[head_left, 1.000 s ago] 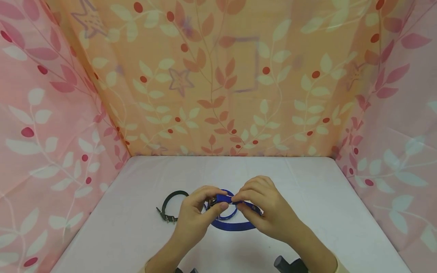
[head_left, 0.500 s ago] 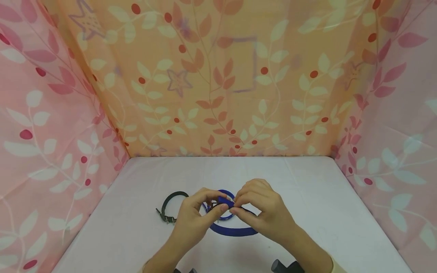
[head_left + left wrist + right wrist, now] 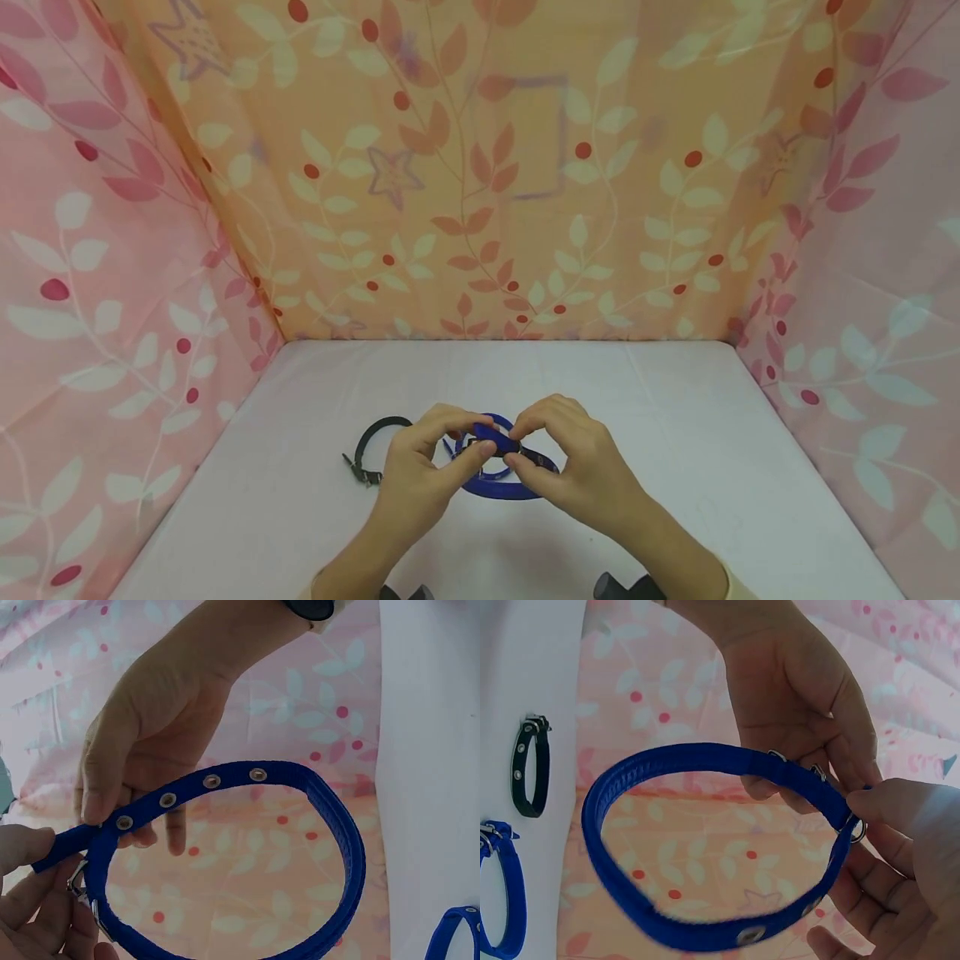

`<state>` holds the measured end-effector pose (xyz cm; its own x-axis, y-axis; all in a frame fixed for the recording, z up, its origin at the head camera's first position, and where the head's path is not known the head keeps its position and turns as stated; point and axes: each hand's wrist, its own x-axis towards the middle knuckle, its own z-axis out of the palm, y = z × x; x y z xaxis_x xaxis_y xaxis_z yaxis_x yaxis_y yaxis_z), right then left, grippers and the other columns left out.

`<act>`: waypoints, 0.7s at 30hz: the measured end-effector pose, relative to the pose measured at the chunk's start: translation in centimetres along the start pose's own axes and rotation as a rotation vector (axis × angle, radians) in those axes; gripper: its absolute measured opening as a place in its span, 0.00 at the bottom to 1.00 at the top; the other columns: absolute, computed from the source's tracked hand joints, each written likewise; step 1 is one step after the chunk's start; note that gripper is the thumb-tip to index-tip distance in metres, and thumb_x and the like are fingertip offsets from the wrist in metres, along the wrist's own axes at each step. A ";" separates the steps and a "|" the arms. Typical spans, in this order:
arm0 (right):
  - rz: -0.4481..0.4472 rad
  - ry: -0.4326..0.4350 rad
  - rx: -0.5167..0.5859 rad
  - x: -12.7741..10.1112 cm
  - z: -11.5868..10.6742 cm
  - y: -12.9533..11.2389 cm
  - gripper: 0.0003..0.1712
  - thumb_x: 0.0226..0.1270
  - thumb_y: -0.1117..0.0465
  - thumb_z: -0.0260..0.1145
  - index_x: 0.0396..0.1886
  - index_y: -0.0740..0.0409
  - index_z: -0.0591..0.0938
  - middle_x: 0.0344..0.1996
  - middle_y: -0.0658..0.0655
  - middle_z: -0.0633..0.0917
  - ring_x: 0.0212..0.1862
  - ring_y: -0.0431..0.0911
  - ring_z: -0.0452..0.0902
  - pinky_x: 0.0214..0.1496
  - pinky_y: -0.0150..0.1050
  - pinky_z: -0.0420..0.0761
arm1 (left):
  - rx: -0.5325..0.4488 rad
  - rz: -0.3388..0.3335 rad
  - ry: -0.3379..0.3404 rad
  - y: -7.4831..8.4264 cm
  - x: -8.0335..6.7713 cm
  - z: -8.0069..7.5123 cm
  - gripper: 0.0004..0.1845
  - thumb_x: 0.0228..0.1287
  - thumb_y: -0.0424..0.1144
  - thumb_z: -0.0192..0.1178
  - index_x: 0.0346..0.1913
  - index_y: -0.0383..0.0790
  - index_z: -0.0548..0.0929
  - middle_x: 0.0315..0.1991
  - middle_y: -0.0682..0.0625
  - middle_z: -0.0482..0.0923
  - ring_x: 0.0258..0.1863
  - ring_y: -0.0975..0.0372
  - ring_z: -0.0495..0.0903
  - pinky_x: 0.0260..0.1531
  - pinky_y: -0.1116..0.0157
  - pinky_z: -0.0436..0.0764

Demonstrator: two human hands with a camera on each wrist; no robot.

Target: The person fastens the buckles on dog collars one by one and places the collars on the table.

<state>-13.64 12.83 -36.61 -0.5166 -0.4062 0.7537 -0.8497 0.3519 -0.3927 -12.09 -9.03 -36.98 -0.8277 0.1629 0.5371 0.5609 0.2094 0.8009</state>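
Both hands hold one blue collar (image 3: 517, 490) just above the white table (image 3: 675, 417). My left hand (image 3: 480, 435) pinches its buckle end (image 3: 79, 881) between thumb and fingers. My right hand (image 3: 520, 446) pinches the strap with eyelets (image 3: 166, 799) right beside the buckle. The rest of the blue collar (image 3: 667, 761) hangs as a round loop between the hands. In the left wrist view the right hand (image 3: 150, 742) has its thumb on the strap. In the right wrist view the left hand (image 3: 802, 697) grips near the metal ring (image 3: 857, 829).
A black collar (image 3: 369, 454) lies on the table left of the hands. A second blue collar (image 3: 506, 900) lies nearby on the cloth. Leaf-patterned cloth walls (image 3: 112, 292) close the table on three sides. Dark wrist devices (image 3: 626, 586) show at the near edge.
Both hands have shifted slightly left and closer together over the second. The blue loop below them looks a little smaller. The black collar has not moved.
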 end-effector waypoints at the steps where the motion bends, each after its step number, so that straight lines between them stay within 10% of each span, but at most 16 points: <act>1: 0.016 -0.013 -0.006 0.0 0.0 0.0 0.18 0.57 0.64 0.79 0.44 0.49 0.82 0.41 0.41 0.85 0.47 0.38 0.80 0.54 0.36 0.79 | -0.007 0.004 0.013 0.1 0.0 -0.2 0.12 0.66 0.37 0.71 0.51 0.53 0.88 0.43 0.57 0.85 0.46 0.59 0.78 0.48 0.67 0.79; 16: 0.134 -0.119 -0.084 0.0 -0.5 0.1 0.17 0.58 0.58 0.80 0.43 0.42 0.82 0.40 0.36 0.83 0.49 0.35 0.77 0.62 0.44 0.72 | -0.139 0.027 0.086 0.2 0.6 -1.5 0.11 0.66 0.27 0.67 0.50 0.38 0.86 0.45 0.48 0.87 0.48 0.58 0.82 0.51 0.67 0.78; 21: -0.007 -0.061 -0.062 0.0 -0.1 0.1 0.15 0.62 0.58 0.78 0.45 0.46 0.82 0.42 0.39 0.84 0.50 0.38 0.77 0.61 0.42 0.72 | -0.090 0.046 0.013 -0.1 0.2 -0.9 0.12 0.66 0.30 0.69 0.50 0.43 0.87 0.44 0.52 0.86 0.46 0.60 0.79 0.50 0.66 0.78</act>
<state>-13.70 12.91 -36.57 -0.5175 -0.4588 0.7223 -0.8462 0.3999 -0.3522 -12.36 -9.87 -36.70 -0.8015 0.1578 0.5768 0.5950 0.1149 0.7955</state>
